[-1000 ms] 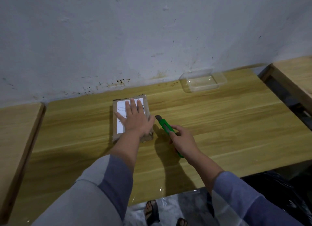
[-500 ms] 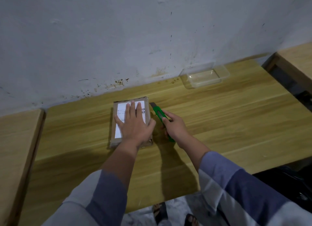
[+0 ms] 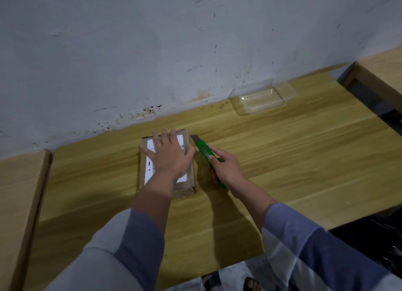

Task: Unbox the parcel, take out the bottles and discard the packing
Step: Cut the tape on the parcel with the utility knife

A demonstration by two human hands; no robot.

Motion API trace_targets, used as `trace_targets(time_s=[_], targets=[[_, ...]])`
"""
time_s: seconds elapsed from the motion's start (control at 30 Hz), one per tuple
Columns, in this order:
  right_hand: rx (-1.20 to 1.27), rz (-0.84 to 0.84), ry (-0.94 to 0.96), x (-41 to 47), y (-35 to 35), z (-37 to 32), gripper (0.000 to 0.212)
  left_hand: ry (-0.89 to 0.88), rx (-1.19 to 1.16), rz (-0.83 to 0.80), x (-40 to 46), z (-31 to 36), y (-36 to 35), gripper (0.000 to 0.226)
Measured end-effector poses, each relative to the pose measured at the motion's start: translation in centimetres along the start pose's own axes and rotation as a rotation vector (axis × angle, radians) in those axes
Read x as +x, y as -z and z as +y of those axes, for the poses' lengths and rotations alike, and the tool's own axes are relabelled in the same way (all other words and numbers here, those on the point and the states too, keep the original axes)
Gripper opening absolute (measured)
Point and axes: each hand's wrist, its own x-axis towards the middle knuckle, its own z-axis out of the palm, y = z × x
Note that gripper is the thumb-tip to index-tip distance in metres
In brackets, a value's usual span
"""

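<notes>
A small brown cardboard parcel with a white label lies flat on the wooden table, near the wall. My left hand rests palm down on top of it with fingers spread, hiding most of the label. My right hand grips a green utility knife just to the right of the parcel. The knife's blade tip points away from me, level with the parcel's far right corner. No bottles are in sight.
A clear plastic container stands against the white wall at the back right. Other wooden tables flank this one at the left and far right. A black plastic bag sits below the table's right front edge.
My right hand carried the green knife forward and left, from beside the parcel's near right corner up along its right side. My left hand stayed pressed on the parcel.
</notes>
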Motion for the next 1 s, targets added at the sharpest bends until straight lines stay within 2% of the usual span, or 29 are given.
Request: trace_targets(time_s=[0.2, 0.57, 0.7, 1.0], targets=[[0.016, -0.005, 0.022, 0.3, -0.3, -0.2, 0.040, -0.002, -0.034, 0.043, 0.1, 0.4, -0.1, 0.073], [0.121, -0.055, -0.074, 0.5, -0.2, -0.6, 0.039, -0.012, -0.001, 0.034, -0.1, -0.3, -0.5, 0.071], [0.152, -0.075, -0.083, 0.2, -0.1, -0.6, 0.039, -0.016, -0.039, 0.027, -0.1, -0.5, -0.6, 0.061], [0.020, -0.081, -0.048, 0.6, -0.2, -1.4, 0.039, -0.002, -0.037, 0.033, -0.3, -0.2, -0.6, 0.057]])
